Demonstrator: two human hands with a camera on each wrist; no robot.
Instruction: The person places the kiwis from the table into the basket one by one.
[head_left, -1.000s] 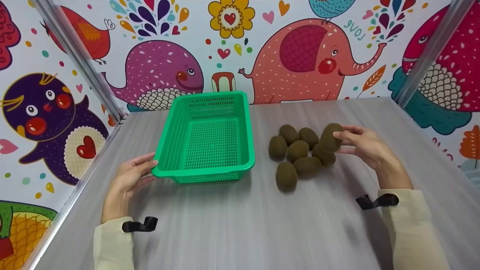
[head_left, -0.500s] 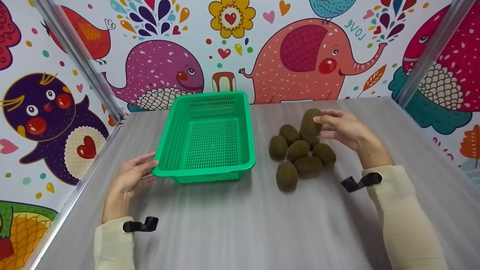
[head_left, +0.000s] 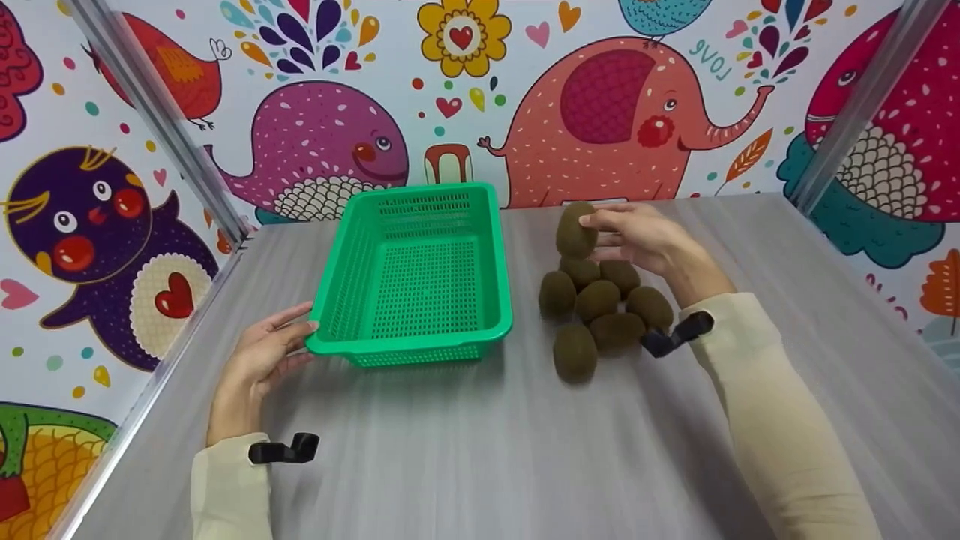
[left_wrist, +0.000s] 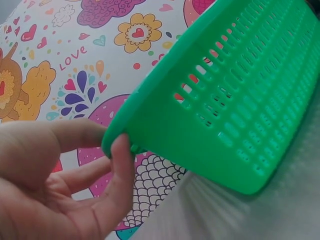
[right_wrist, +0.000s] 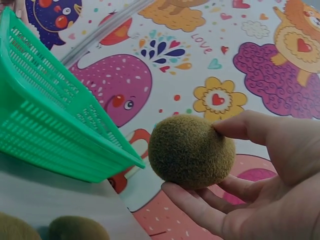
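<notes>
A fuzzy brown kiwi [head_left: 576, 231] is pinched between the thumb and fingers of my right hand [head_left: 637, 236], held up over the back of a cluster of kiwis [head_left: 597, 302]. The right wrist view shows this kiwi [right_wrist: 191, 151] from close up, thumb on top and fingers beneath. At the left, my left hand [head_left: 262, 351] grips the near left corner of a green plastic basket [head_left: 412, 343]. In the left wrist view the thumb and fingers pinch the basket's rim [left_wrist: 117, 127]. Nothing lies inside the basket.
The grey tabletop [head_left: 442, 450] carries the basket left of the kiwis, with a strip of table between them. Cartoon-printed walls [head_left: 465, 97] close off the back and sides, with metal posts [head_left: 172, 120] at the corners.
My right hand has carried the kiwi leftward and back, from the right side of the cluster to above its far edge. The left hand and basket have stayed put.
</notes>
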